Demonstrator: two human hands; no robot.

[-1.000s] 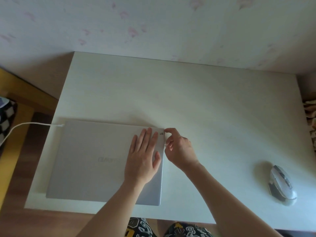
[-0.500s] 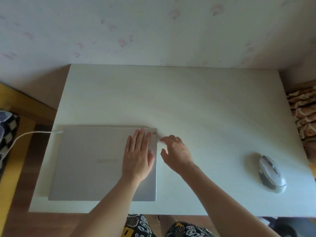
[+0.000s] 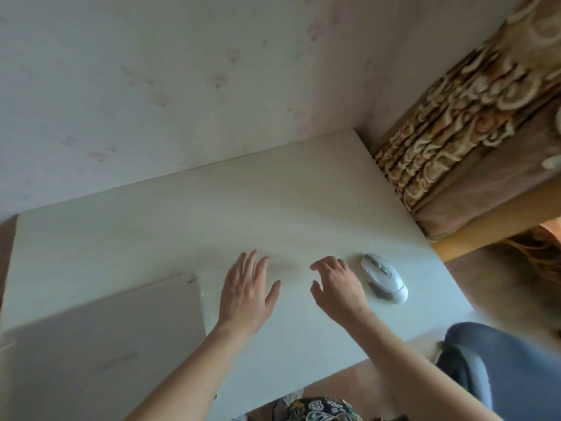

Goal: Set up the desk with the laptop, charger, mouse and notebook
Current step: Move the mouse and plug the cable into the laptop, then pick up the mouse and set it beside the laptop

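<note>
No legible text or labels.

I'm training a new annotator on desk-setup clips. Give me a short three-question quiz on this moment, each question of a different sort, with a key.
1. True or false: the left hand rests flat on the closed laptop.
2. Multiple choice: the white mouse lies
A. on the laptop lid
B. on the desk, just right of the right hand
C. in the right hand
3. Fill in: the laptop's lid is ____.

Key
1. False: the left hand is over bare desk, right of the laptop, fingers spread.
2. B: the right hand is beside the mouse and holds nothing.
3. Closed.
</note>
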